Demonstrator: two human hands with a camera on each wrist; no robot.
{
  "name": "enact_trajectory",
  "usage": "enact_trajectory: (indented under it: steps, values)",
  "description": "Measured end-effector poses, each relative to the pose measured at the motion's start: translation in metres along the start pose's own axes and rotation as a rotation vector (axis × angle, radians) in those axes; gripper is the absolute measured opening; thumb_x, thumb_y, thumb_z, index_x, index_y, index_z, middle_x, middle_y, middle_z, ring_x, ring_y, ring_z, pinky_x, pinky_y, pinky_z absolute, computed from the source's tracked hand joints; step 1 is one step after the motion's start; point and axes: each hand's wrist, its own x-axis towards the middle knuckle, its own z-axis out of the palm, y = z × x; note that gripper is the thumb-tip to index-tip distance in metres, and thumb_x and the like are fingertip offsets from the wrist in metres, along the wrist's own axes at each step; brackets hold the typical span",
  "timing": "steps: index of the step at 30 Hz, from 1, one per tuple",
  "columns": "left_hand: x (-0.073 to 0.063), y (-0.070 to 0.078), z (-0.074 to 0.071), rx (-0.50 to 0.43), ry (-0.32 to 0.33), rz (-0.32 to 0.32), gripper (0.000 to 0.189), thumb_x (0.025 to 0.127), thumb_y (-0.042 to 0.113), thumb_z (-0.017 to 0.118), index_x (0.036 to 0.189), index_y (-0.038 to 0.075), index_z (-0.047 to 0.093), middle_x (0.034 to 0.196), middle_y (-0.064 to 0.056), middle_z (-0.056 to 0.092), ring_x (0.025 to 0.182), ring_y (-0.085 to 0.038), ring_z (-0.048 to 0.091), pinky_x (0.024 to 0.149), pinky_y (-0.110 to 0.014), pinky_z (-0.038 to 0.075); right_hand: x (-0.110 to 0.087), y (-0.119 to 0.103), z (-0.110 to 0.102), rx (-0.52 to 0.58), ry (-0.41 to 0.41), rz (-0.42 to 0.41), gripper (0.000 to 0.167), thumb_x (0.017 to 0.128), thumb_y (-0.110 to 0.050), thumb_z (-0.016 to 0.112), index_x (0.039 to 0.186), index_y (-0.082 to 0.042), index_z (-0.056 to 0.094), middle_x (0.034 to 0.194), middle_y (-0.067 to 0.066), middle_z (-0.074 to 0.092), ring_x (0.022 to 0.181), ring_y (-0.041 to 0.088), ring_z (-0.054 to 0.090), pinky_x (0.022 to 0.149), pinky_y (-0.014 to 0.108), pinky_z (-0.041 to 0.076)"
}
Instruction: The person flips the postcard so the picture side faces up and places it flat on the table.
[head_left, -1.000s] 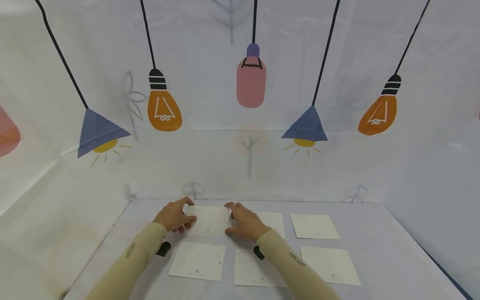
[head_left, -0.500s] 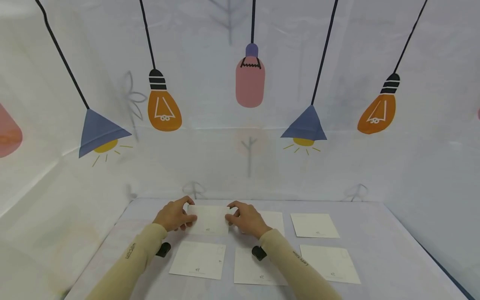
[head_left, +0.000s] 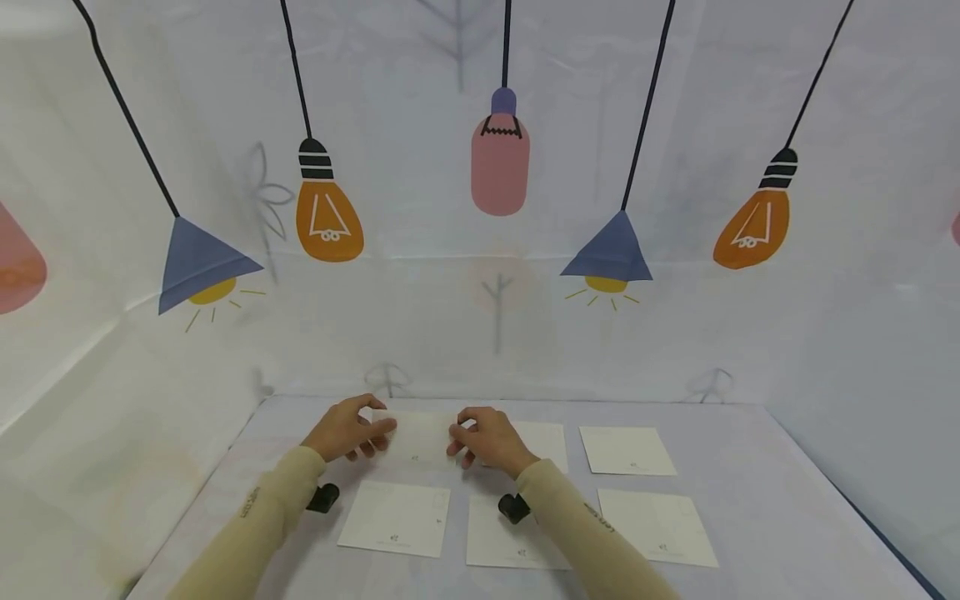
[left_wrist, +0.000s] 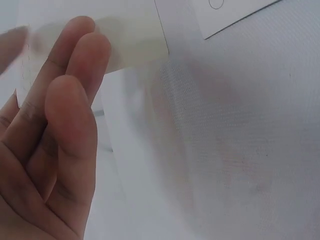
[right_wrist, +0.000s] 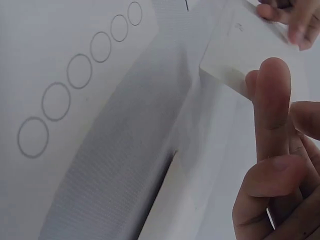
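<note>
Both hands hold a white postcard (head_left: pixel 416 442) at the back left of the table, one at each side. My left hand (head_left: pixel 343 429) pinches its left edge, thumb over the face, other fingers lower down. At the right edge, the curled fingers of my right hand (head_left: pixel 489 439) pinch it. The left wrist view has the left hand's fingers (left_wrist: pixel 75 120) overlapping the card (left_wrist: pixel 135 35). In the right wrist view, the postcard (right_wrist: pixel 225 45) looks tilted, with a small printed mark and fingertips right at its edge. The right hand partly hides another postcard (head_left: pixel 551 446) behind it.
Nearer me lie a left postcard (head_left: pixel 395 518), a middle postcard (head_left: pixel 498 533) partly under my right forearm, and a right postcard (head_left: pixel 660 527). Another postcard (head_left: pixel 628 452) lies back right. A white fabric wall (head_left: pixel 420 333) with printed lamps rises behind the table (head_left: pixel 780 517).
My right hand's fingers have curled in more at the card's right edge, and the fingers of both hands have shifted slightly. The postcard stays at the back left; the others lie as before.
</note>
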Motion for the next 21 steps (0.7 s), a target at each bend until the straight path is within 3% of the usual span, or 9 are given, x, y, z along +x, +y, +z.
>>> enact_trajectory:
  steps: [4, 9, 16, 21]
  values:
    - [-0.0018, 0.0007, -0.0019, -0.034, 0.008, -0.002, 0.049, 0.097, 0.051, 0.063, 0.12, 0.009, 0.062, 0.082, -0.004, 0.075, 0.071, -0.022, 0.069, 0.056, -0.036, 0.052, -0.0001, 0.0008, -0.0006, 0.002, 0.02, -0.008, 0.022, 0.102, -0.03, 0.061, 0.113, -0.011, 0.066, 0.08, -0.003, 0.075, 0.058, 0.018, 0.07, 0.051, 0.027, 0.041]
    - [-0.0042, 0.0001, -0.0027, -0.044, 0.021, 0.036, 0.048, 0.098, 0.047, 0.065, 0.122, 0.005, 0.063, 0.088, -0.005, 0.076, 0.074, -0.021, 0.068, 0.057, -0.037, 0.052, -0.0027, 0.0008, -0.0003, -0.001, 0.037, -0.022, 0.028, 0.103, -0.037, 0.06, 0.113, -0.011, 0.066, 0.084, -0.001, 0.076, 0.06, 0.019, 0.071, 0.055, 0.027, 0.044]
    - [-0.0051, -0.0006, -0.0025, -0.026, 0.045, 0.074, 0.043, 0.098, 0.045, 0.066, 0.118, 0.007, 0.065, 0.093, -0.004, 0.075, 0.078, -0.021, 0.069, 0.061, -0.037, 0.053, -0.0058, -0.0011, 0.0, -0.018, 0.057, -0.043, 0.049, 0.097, -0.06, 0.058, 0.11, -0.013, 0.067, 0.093, 0.001, 0.077, 0.064, 0.019, 0.072, 0.058, 0.029, 0.046]
    - [-0.007, -0.0017, -0.0034, 0.007, 0.047, 0.11, 0.035, 0.097, 0.044, 0.068, 0.112, 0.012, 0.07, 0.099, -0.003, 0.074, 0.082, -0.021, 0.068, 0.065, -0.036, 0.053, -0.0076, -0.0014, -0.0012, -0.061, 0.069, -0.097, 0.037, 0.098, -0.053, 0.062, 0.108, -0.018, 0.071, 0.105, 0.005, 0.076, 0.065, 0.016, 0.072, 0.055, 0.031, 0.05]
